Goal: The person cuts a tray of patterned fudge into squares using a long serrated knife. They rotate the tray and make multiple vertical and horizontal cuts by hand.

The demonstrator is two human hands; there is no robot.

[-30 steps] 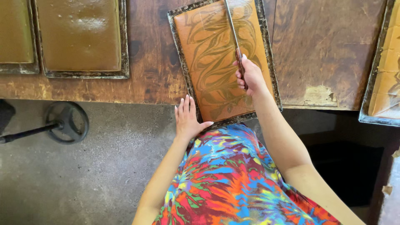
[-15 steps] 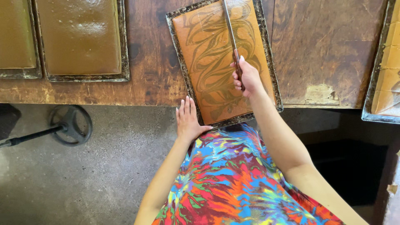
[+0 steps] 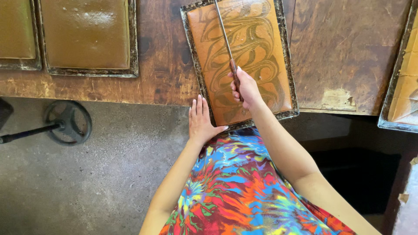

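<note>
Two bare hands worked at the near edge of a worn wooden counter (image 3: 344, 52), seen from above. At 12 o'clock lay a rectangular metal tray (image 3: 191, 56) with a dark, crusted rim, filled with an orange-brown slab (image 3: 261, 56) marked with darker swirled lines; the tray sat slightly skewed, its near corner projecting past the counter's edge. A right hand (image 3: 247, 89) held a closed grip around the dark handle of a long knife (image 3: 225, 37), whose narrow blade ran away from the person toward 12 o'clock, lying along the slab's surface left of its centre. A left hand (image 3: 201, 122) rested with fingers extended and close together, flat against the tray's near left corner at the counter's edge, holding nothing. At 10 o'clock lay a second tray (image 3: 133, 39) of plain glossy brown filling, with a third tray (image 3: 17, 65) partly cut off at the far left. At 3 o'clock the corner of a fourth tray (image 3: 387, 117) held a paler yellowish slab. Below the counter showed a grey concrete floor (image 3: 109, 174) with a black wheel-shaped base (image 3: 69, 122) at 9 o'clock. A multicoloured tie-dye garment (image 3: 244, 191) covered the person's body at 6 o'clock.
</note>
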